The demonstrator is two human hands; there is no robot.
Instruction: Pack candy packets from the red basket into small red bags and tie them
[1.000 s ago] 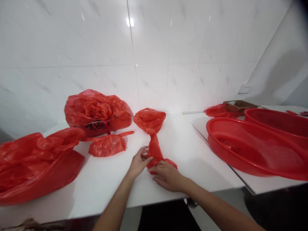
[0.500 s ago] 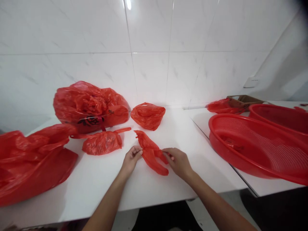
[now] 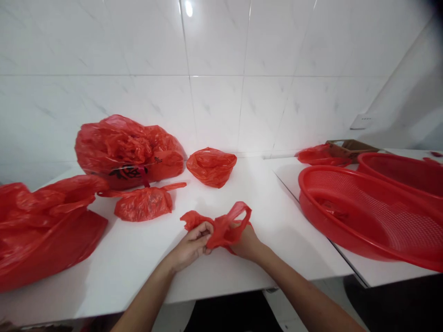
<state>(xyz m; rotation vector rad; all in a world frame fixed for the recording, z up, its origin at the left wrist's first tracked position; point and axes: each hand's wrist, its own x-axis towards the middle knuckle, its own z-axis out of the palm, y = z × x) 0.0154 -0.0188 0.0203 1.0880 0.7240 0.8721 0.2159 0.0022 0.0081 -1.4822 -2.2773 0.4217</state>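
Observation:
A small thin red plastic bag [image 3: 221, 229] is held just above the white table [image 3: 204, 281], one handle loop standing up. My left hand [image 3: 194, 246] pinches its edge between thumb and fingers. The fingers of my right hand [image 3: 246, 242] are inside or behind the bag, and the plastic hides them. Behind it sits another red bag [image 3: 212, 167] with its mouth spread. To the left lies a knotted red bag [image 3: 144, 204] with things in it.
A large stuffed red bag [image 3: 128, 150] rests against the tiled wall. Another big one [image 3: 48, 226] lies at the left. On the right stand a red mesh basket [image 3: 346, 210], a second basket [image 3: 401, 173], a flat red bag [image 3: 321, 155] and a cardboard box [image 3: 351, 147].
The small bag has been turned and its handle loop raised. My right hand has moved in behind or into the plastic, and my left hand has shifted slightly right and down.

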